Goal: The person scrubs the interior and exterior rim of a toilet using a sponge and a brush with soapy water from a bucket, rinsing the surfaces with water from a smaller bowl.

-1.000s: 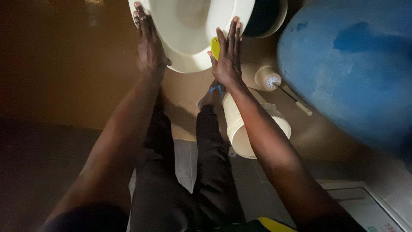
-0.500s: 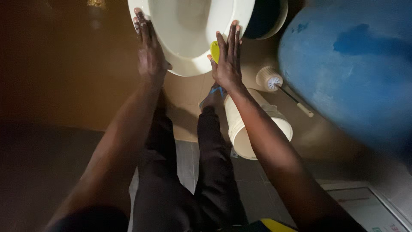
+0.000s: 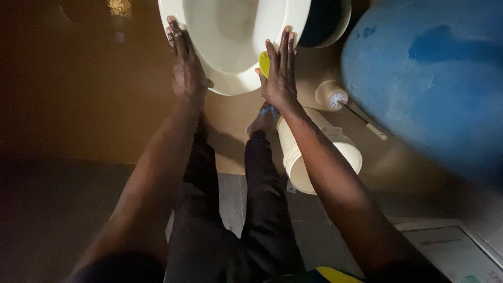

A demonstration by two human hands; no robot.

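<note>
A white toilet bowl [image 3: 230, 31] fills the top middle of the head view. My left hand [image 3: 186, 68] lies flat along the bowl's left rim, fingers stretched. On the right side of the rim, my right hand [image 3: 280, 71] presses a yellow sponge [image 3: 264, 63] against the bowl's outer edge; only a sliver of the sponge shows beside the palm. Both arms reach forward over my dark trousers [image 3: 225, 209].
A white bucket [image 3: 314, 157] stands under my right forearm. A toilet brush [image 3: 332, 97] with a long handle lies on the brown floor beside a big blue barrel [image 3: 429, 78]. A dark round bin [image 3: 327, 21] sits next to the bowl. A white panel [image 3: 456, 246] is at the lower right.
The view has drifted slightly, so the bowl and hands sit a little lower in the frame. Both hands keep the same places on the rim.
</note>
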